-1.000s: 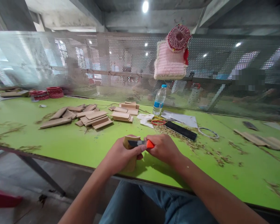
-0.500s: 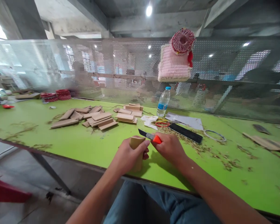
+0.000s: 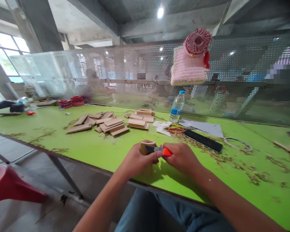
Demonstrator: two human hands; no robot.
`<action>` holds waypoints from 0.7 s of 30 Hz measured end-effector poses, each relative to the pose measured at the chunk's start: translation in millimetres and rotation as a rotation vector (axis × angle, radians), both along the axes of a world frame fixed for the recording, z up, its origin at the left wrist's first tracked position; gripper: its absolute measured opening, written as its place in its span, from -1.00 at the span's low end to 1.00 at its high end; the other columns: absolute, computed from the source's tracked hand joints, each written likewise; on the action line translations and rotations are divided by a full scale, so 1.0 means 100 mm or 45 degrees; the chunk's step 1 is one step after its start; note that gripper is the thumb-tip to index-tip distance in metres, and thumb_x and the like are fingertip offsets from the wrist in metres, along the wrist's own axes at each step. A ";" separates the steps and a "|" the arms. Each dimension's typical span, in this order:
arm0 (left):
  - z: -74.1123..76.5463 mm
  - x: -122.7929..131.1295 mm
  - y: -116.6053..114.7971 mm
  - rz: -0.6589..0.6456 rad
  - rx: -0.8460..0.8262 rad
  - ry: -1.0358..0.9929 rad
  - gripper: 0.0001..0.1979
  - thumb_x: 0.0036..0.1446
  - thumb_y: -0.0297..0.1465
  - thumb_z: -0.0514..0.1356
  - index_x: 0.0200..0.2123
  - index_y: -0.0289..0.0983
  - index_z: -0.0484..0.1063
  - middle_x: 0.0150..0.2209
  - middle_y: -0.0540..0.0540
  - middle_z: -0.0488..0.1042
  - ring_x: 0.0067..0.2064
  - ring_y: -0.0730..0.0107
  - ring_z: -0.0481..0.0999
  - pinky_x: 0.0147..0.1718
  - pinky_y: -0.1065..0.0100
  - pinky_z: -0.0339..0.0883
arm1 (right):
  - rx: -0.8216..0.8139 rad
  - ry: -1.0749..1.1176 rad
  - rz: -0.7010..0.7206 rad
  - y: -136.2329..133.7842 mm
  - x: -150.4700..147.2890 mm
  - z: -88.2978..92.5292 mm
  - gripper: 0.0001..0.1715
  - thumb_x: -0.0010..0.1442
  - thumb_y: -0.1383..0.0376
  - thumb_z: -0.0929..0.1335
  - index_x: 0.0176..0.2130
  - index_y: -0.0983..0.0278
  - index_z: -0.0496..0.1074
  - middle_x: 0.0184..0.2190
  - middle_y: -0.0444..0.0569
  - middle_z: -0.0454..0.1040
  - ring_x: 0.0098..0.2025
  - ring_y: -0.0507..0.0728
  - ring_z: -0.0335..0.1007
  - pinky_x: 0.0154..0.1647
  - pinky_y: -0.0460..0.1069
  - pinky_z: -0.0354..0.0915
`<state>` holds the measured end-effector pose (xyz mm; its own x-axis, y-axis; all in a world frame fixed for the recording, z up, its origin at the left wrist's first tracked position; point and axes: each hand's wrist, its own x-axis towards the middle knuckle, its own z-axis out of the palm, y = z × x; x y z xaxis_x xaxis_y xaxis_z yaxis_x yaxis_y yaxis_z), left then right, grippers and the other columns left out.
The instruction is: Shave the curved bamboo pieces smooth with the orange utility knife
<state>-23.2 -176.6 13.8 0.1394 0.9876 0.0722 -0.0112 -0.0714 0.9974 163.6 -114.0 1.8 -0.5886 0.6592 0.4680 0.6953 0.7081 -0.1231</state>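
Observation:
My left hand (image 3: pixel 136 161) is closed around a curved tan bamboo piece (image 3: pixel 143 149) held upright near the table's front edge. Its lower part is mostly hidden by my fingers. In my right hand (image 3: pixel 183 157) is a utility knife (image 3: pixel 167 152) with an orange handle. Its dark blade points left and lies across the face of the bamboo piece just below the top edge, close to my left thumb. Beyond my hands lies a loose pile of similar curved pieces (image 3: pixel 113 121), with a small stack (image 3: pixel 136 123) beside it.
A water bottle (image 3: pixel 177 106) stands at the back, near crumpled white paper (image 3: pixel 162 127) and a black phone-like slab (image 3: pixel 203 140). Shavings (image 3: pixel 257 177) litter the right side. A perforated metal screen (image 3: pixel 135 74) with a pink woven item (image 3: pixel 188 66) borders the green table (image 3: pixel 91 149).
The knife blade has come down from above the bamboo piece onto its face near the top. The whole view has shifted left, so things on the table appear further right.

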 end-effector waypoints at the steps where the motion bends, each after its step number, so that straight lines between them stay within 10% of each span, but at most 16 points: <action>1: 0.00 0.01 -0.01 -0.003 -0.003 -0.005 -0.54 -0.03 -0.13 0.42 -0.20 -0.30 0.40 -0.46 -0.05 0.54 -0.43 0.36 0.52 -0.43 0.42 0.35 | -0.002 0.000 0.000 0.00 0.00 0.00 -0.69 0.19 0.21 0.24 -0.47 0.25 0.46 -0.59 -0.04 0.49 -0.55 0.06 0.26 -0.46 -0.02 -0.09; 21: -0.02 0.08 -0.03 0.079 0.006 0.026 -0.52 0.12 0.01 0.26 -0.49 -0.34 0.48 -0.53 -0.11 0.51 -0.49 0.37 0.51 -0.50 0.44 0.36 | 0.037 0.136 -0.083 -0.02 -0.04 -0.02 -0.62 0.23 0.20 0.23 -0.57 0.24 0.27 -0.66 -0.10 0.35 -0.59 0.02 0.09 -0.47 -0.01 -0.15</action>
<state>-15.3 -180.0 11.4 0.0794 0.9941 0.0744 0.0137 -0.0757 0.9970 160.0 -116.1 -0.3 -0.4907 0.6795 0.5455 0.7239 0.6663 -0.1789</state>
